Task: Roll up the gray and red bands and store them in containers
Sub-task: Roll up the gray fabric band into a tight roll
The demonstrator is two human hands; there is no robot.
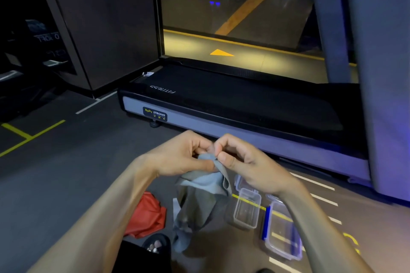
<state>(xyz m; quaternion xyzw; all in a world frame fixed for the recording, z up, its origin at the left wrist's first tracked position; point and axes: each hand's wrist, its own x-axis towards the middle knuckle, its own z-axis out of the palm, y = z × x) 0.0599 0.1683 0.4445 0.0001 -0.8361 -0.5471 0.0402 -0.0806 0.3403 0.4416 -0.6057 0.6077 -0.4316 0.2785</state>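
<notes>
Pinching the top edge of the gray band (200, 195), the left hand (182, 157) and right hand (244, 162) meet above the floor; it hangs lengthwise below the fingers, between red band (147, 215) and containers (247, 208).

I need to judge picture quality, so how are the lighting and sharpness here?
Head view: dim overall, a warm yellow glow on the floor ahead, bluish light at right; the hanging gray fabric band and clear plastic containers look soft and blurred; wide-angle bending at the edges.
</notes>
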